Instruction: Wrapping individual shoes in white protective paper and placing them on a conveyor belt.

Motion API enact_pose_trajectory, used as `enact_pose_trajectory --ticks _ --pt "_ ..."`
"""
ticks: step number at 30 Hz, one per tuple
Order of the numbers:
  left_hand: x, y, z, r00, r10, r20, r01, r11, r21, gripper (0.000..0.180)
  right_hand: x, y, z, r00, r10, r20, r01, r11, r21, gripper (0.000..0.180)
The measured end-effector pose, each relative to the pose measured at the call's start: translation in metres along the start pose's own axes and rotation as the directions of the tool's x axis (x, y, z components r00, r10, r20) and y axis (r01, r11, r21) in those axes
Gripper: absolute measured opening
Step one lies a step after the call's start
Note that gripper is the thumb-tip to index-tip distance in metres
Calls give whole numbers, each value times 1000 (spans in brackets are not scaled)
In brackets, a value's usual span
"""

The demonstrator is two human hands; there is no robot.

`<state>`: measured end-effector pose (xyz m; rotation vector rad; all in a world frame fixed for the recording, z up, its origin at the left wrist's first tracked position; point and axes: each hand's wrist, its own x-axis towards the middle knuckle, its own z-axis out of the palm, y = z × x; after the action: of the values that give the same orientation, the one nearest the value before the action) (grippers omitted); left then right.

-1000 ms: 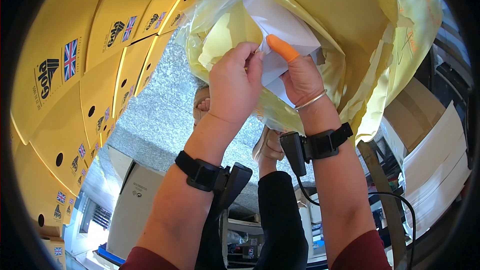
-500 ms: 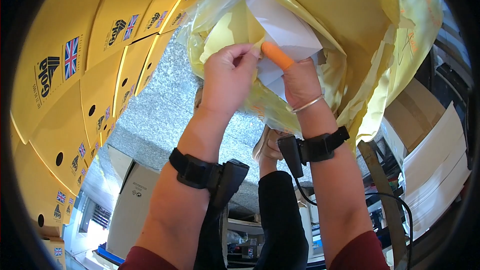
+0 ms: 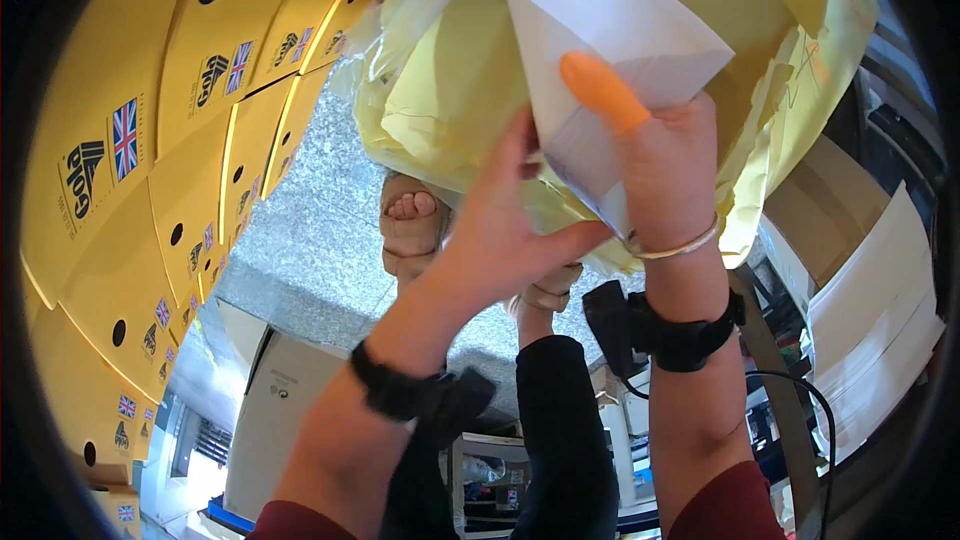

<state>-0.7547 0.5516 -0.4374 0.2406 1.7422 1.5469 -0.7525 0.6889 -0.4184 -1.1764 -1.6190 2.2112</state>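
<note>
Head view: the right hand [image 3: 672,165] has white paper [image 3: 625,25] beneath its thumb.

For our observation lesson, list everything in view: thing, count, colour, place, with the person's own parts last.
White paper: one visible piece, white, top centre
Open bag: 1, yellow, top centre
Boxes: many, yellow, stacked left
Carton: 1, brown, right
Flat sheets: several, white, right
Pale carton: 1, grey-white, lower left
Floor: 1, speckled grey, centre
Cable: 1, black, lower right
Small items: several, mixed, lower centre, unclear
Finger cover: 1, orange, right thumb
Bangle: 1, metallic, right wrist
Wrist devices: 2, black, forearms
Sandals: 2, tan, below bag
Sleeves: 2, maroon, bottom
Left hand: 1, bare, beside paper
Right hand: 1, bare except thumb, holding paper
</note>
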Motion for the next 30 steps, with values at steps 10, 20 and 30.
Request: enact_pose_trajectory --ticks 10,20,30 --pt "2 -74 29 862 -506 14 312 509 -802 39 -46 67 -78 919 352 175 -319 928 -190 37" --pt "20 -29 51 731 -681 38 580 592 -560 29 -145 59 -177 803 595 -47 -545 700 -462 27" --pt "15 17 65 800 -594 -86 483 723 -494 34 -116 103 -116 826 531 -191 47 272 961 34"
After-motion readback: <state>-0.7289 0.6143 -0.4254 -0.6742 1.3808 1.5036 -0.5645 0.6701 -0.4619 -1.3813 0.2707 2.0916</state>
